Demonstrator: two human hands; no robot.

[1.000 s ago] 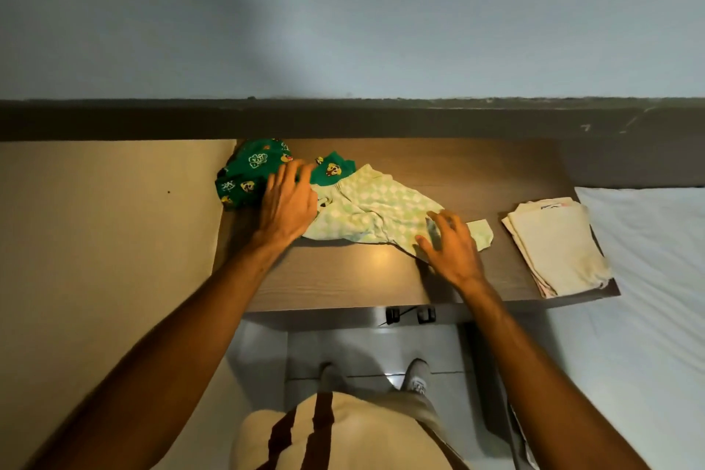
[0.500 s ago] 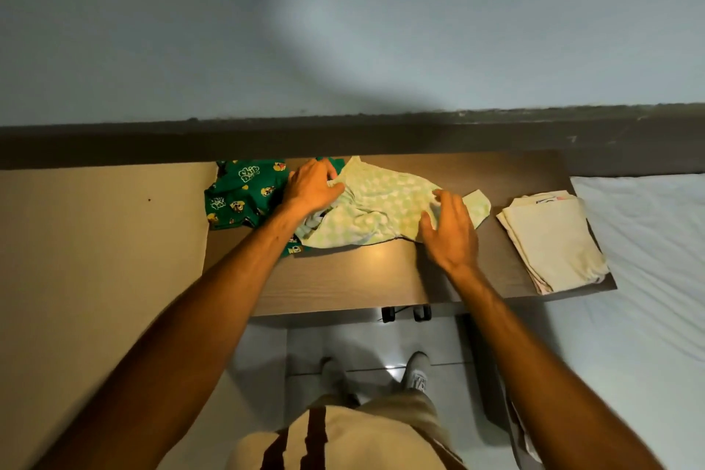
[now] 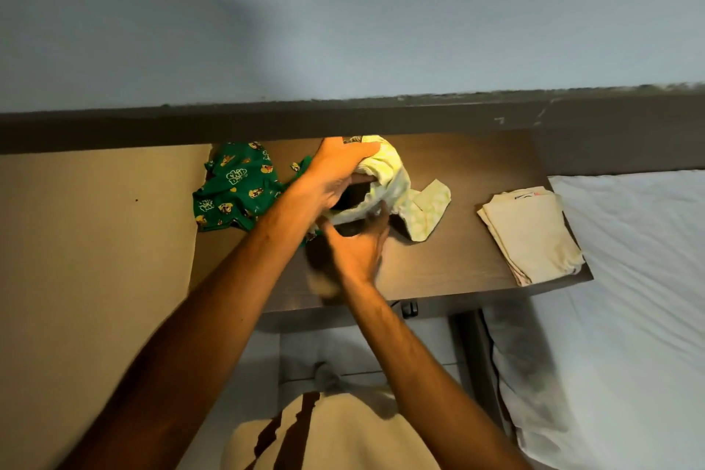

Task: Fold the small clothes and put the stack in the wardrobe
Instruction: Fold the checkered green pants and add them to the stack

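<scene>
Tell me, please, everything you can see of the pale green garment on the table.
The pale green garment is small, of soft thin cloth with a faint lighter check. It is unfolded and bunched, its upper part raised off the table while a flap at the lower right lies flat on the wood. The left hand grips its raised top; the right hand reaches in from below, blurred, at its lower edge. The green printed garment lies to its left, partly under the left hand.

Your forearms bare, no sleeves. Your top [image 3: 343, 435] cream, two dark brown stripes down front. Grey sock [image 3: 329, 378] on your foot, low in frame.
</scene>
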